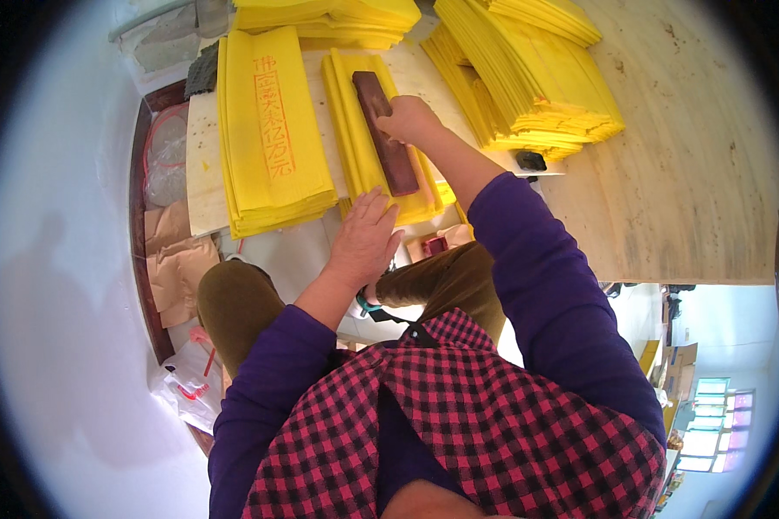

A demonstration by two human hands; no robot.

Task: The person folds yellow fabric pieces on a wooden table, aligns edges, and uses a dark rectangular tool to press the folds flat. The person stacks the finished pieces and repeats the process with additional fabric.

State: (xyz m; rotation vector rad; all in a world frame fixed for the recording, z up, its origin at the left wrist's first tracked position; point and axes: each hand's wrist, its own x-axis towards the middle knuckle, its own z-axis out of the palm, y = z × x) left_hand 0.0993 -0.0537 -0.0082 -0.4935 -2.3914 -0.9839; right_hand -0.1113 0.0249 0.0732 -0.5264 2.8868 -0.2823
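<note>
The dark brown block (386, 131) lies lengthwise on a narrow folded yellow paper stack (370, 143) near the worktop's (684, 173) near edge, its long axis running away from the person. The right hand (409, 119) is nearer, fingers curled over the block's right side. The left hand (363, 238) presses flat, fingers spread, on the stack's near end. Left of it lies a wider yellow stack (268, 130) with a column of red characters.

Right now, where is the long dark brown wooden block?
In the head view, the long dark brown wooden block lies lengthwise on the narrow yellow paper stack, centre table, under the right hand, just beyond the left hand.
</note>
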